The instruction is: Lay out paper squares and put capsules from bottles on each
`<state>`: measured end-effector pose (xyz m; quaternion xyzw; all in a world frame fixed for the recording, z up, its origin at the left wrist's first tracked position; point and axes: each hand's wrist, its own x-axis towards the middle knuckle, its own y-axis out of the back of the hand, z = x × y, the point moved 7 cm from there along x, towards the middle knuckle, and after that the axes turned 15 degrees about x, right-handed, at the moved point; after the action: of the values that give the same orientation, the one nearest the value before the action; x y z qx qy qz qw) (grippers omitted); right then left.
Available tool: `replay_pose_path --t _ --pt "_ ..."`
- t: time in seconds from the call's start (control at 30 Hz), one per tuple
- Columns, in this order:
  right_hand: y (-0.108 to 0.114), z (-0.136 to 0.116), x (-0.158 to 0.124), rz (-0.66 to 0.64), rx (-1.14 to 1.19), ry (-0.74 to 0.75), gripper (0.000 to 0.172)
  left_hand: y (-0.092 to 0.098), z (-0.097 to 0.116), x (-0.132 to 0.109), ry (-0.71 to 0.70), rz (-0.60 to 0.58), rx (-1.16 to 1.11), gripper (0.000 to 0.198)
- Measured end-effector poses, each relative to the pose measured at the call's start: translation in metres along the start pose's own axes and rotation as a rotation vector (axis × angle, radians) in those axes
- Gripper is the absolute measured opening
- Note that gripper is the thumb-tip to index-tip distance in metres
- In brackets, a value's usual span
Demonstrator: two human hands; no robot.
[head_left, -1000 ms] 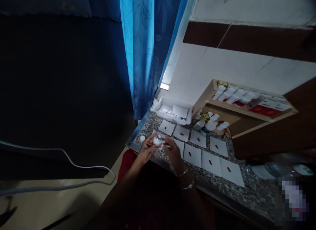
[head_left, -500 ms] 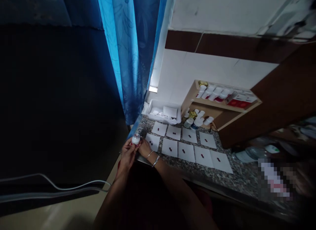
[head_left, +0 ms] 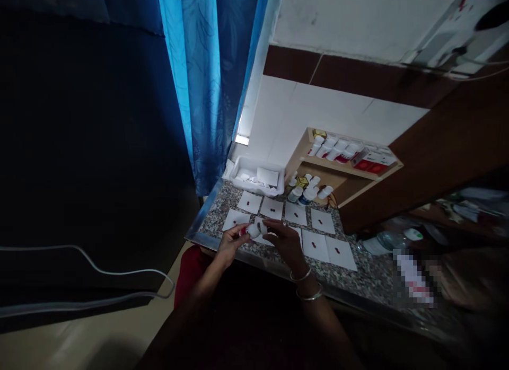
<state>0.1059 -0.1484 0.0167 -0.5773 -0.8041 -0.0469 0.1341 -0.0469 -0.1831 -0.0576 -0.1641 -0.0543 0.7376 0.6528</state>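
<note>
"Now the left hand and right hand are farther right, and the cap is off the counter."

"Holding what?"

"The left hand holds the bottle, tipped over the near papers. The right hand pinches the cap at the bottle's mouth."

"What's done?"

"Pills lie on each paper I see whole."

"What's left?"

"Maybe just the cap; I can't tell if it's on."

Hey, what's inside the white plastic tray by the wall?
The white plastic tray holds small white pieces and a larger flat white sheet, probably paper; anything underneath is covered.
</note>
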Motion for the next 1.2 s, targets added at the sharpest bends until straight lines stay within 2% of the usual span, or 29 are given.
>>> replay_pose_path --t 0.17,0.33,0.5,0.63,0.87,0.97,1.1,1.2 --pt "0.01 -0.017 -0.014 -0.15 -0.205 0.125 0.02 -0.024 -0.006 -0.004 0.065 -0.195 0.113 0.043" --pt "0.02 -0.02 -0.022 -0.18 -0.157 0.154 0.019 -0.047 -0.017 -0.011 0.16 -0.356 0.119 0.041" --pt "0.031 -0.011 -0.022 -0.176 -0.084 0.091 0.022 -0.056 -0.03 -0.011 0.217 -0.403 0.124 0.043" --pt "0.033 -0.013 -0.023 -0.218 -0.027 0.077 0.018 -0.06 -0.034 -0.009 0.232 -0.431 0.17 0.044" --pt "0.032 -0.025 -0.027 -0.283 -0.211 0.193 0.015 -0.066 -0.034 -0.007 0.271 -0.442 0.303 0.05" --pt "0.035 -0.027 -0.027 -0.217 -0.389 0.191 0.021 -0.073 -0.028 -0.006 0.213 -0.46 0.305 0.042" --pt "0.046 -0.023 -0.026 -0.042 -0.676 0.012 0.03 -0.083 -0.014 -0.002 0.048 -0.389 0.391 0.04" --pt "0.055 -0.025 -0.028 0.012 -0.732 -0.078 0.036 -0.088 -0.009 0.001 -0.015 -0.344 0.41 0.038"
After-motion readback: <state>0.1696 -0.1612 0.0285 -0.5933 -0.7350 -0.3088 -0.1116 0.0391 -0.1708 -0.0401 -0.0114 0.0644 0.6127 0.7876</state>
